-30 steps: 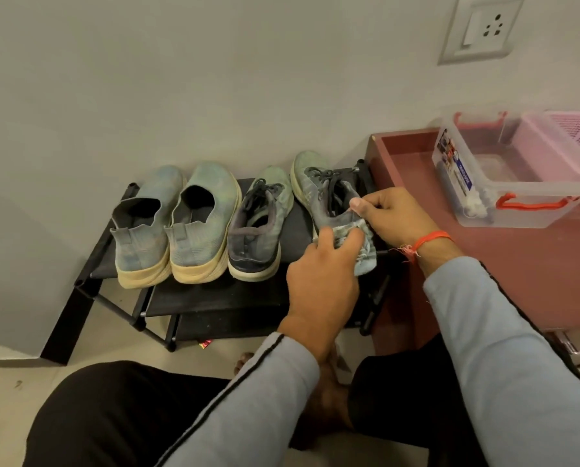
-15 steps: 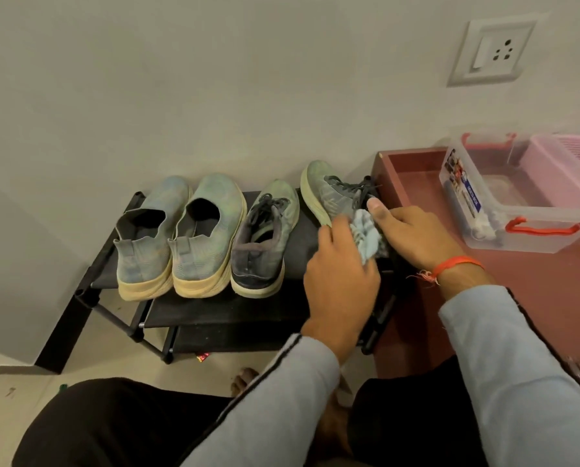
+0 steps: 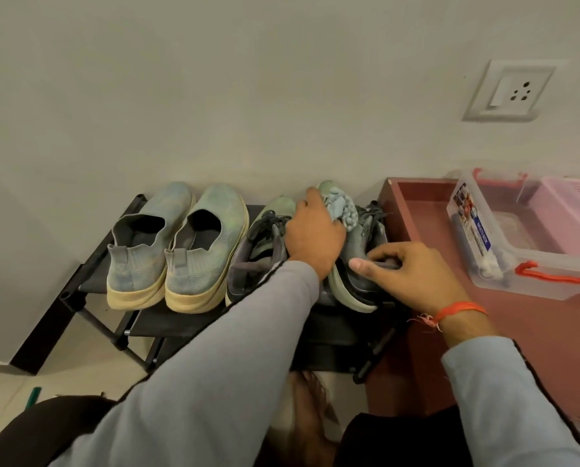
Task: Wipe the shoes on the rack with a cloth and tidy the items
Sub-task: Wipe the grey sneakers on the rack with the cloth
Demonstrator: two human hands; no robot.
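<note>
Since before, left hand (image 3: pixel 313 232) gripping cloth (image 3: pixel 340 208) reached the toe; right hand (image 3: pixel 413 278) pinching the laced shoe (image 3: pixel 359 251) heel should steady it.

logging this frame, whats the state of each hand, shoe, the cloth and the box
left hand: grips the cloth, at the rightmost shoe's toe
right hand: pinches that shoe's heel
cloth: bunched
rightmost shoe: tilted on its side, on the rack
other three shoes: upright, untouched
clear box: lidless
</note>
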